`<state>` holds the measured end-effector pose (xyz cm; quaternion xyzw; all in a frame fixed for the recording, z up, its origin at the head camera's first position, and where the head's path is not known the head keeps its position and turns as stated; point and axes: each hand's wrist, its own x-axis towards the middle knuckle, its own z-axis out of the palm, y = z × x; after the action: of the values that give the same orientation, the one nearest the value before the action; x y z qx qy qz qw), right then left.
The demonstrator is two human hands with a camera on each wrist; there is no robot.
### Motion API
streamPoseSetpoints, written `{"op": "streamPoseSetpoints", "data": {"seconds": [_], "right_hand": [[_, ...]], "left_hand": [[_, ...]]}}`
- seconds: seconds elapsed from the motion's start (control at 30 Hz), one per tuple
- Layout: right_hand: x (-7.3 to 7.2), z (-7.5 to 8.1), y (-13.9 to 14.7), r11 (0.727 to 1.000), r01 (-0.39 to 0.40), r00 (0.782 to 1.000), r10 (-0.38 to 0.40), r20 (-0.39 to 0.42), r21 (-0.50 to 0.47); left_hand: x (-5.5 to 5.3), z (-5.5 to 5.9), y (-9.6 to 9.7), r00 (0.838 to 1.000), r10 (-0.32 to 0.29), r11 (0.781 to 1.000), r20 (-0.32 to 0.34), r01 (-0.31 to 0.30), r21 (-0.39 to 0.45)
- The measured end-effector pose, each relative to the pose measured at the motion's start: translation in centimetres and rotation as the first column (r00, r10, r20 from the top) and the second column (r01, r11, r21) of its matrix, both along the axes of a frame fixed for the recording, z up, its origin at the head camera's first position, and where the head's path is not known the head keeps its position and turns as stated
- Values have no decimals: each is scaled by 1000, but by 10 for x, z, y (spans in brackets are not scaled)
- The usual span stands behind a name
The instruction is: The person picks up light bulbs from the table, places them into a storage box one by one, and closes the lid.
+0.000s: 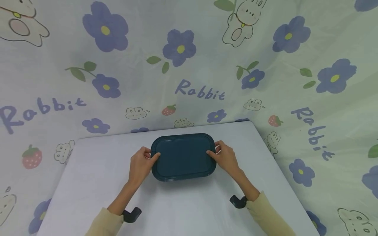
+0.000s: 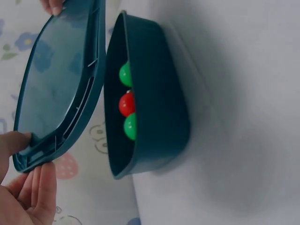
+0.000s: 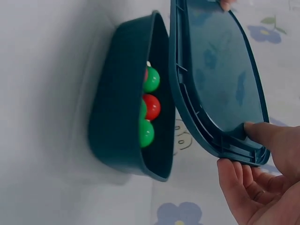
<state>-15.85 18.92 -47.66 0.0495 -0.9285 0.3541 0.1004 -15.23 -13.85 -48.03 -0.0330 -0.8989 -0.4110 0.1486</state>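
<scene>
My left hand (image 1: 141,166) pinches the left end of a dark teal lid (image 1: 184,155), thumb on its top face and fingers under the rim. At the opposite end my right hand (image 1: 226,159) pinches it in the same way. Both wrist views reveal a deep teal box (image 2: 159,98) standing on the table, with the lid held apart above its open mouth. Inside lie a red ball (image 2: 126,104), a green ball (image 2: 131,126) and other balls, partly hidden by the box wall. From the head view, the lid hides the box.
The box stands on a white table (image 1: 97,177), towards its back edge. Behind and beside the table hangs a pale cloth (image 1: 141,82) printed with flowers, rabbits and strawberries. A black curved piece (image 1: 132,215) sits at the left wrist, another (image 1: 238,201) at the right.
</scene>
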Motion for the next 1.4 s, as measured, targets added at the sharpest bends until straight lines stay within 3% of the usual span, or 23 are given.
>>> {"op": "streamPoseSetpoints", "data": {"seconds": [0.33, 0.53, 0.83, 1.1, 1.4], "right_hand": [[-26, 10, 10, 999, -14, 1000, 14, 14, 30], [-33, 14, 12, 1000, 8, 1000, -9, 21, 23], [-33, 18, 10, 999, 33, 999, -33, -7, 19], [-29, 20, 8, 999, 32, 997, -32, -64, 6], [-27, 19, 6, 999, 40, 987, -40, -157, 0]], "left_hand": [[-24, 11, 11, 1000, 22, 1000, 16, -22, -11], [-32, 15, 15, 1000, 20, 1000, -22, -20, -1], [-31, 17, 17, 998, 49, 998, -37, -48, 29], [-27, 20, 20, 989, 70, 997, -127, -65, 35], [-26, 24, 26, 979, 93, 996, -180, -89, 30]]}}
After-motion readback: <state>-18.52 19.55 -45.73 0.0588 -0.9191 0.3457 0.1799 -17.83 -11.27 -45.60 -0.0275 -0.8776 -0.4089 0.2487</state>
